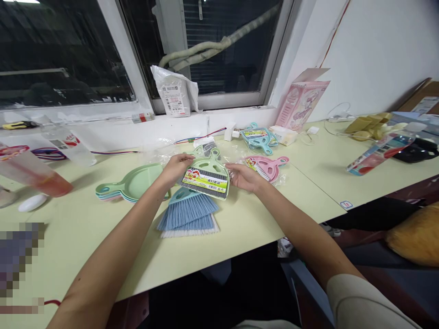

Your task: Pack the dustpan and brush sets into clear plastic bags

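Between my hands is a green mini dustpan and brush set [214, 163], its grey-bristled brush lying in the pan behind a printed label. My left hand [177, 168] is closed on its left edge, and my right hand [244, 177] grips the right edge, where some clear film shows. Just below it, blue brush heads [192, 211] and white bristles fan out on the table. Left of my left hand lies a stack of dustpans [140, 183], green on top. A pink dustpan set [265, 167] is beside my right hand, and a blue set [259, 137] lies farther back.
On the left of the table [260, 219] are a drink cup [37, 173], a clear bottle [70, 141] and a white mouse [32, 203]. A pink box [302, 103] stands at the back right, with a patterned bottle [379, 154] farther right. A wrapped package [175, 93] leans against the window.
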Available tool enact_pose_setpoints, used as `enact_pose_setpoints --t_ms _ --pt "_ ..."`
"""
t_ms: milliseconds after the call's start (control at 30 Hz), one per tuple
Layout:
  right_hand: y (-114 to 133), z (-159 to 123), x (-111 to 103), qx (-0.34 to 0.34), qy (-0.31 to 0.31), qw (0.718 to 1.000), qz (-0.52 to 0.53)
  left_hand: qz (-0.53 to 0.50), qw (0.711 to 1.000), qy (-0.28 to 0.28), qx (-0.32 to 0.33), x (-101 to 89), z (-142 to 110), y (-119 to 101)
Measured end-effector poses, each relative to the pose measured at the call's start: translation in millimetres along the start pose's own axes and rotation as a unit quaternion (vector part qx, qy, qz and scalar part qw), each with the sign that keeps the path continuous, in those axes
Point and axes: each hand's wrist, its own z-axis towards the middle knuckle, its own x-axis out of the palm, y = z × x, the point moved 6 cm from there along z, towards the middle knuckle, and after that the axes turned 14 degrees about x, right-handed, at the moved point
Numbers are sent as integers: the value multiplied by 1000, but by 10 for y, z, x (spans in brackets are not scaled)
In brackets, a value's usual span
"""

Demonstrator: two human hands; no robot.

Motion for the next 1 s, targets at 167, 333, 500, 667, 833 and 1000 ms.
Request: enact_pose_setpoints --t_ms 167,333,500,667,833,1000 --pt "20 1 29 -14 0 1000 -7 27 999 -22 15 -37 10 3" --pt "8 22 53 -24 15 999 -18 32 999 -35 15 -30 -8 -17" --pt "-4 43 20 -33 -6 999 10 32 999 -27 12 -3 -29 -20" --pt "-7 55 5 -41 -11 999 12 16 1000 -8 25 24 -40 -12" --pt "-32 61 40 -39 -5 999 10 34 998 -17 56 21 -38 -24" --pt "-27 48 30 -41 -25 999 10 45 997 -30 61 -1 -35 -59"
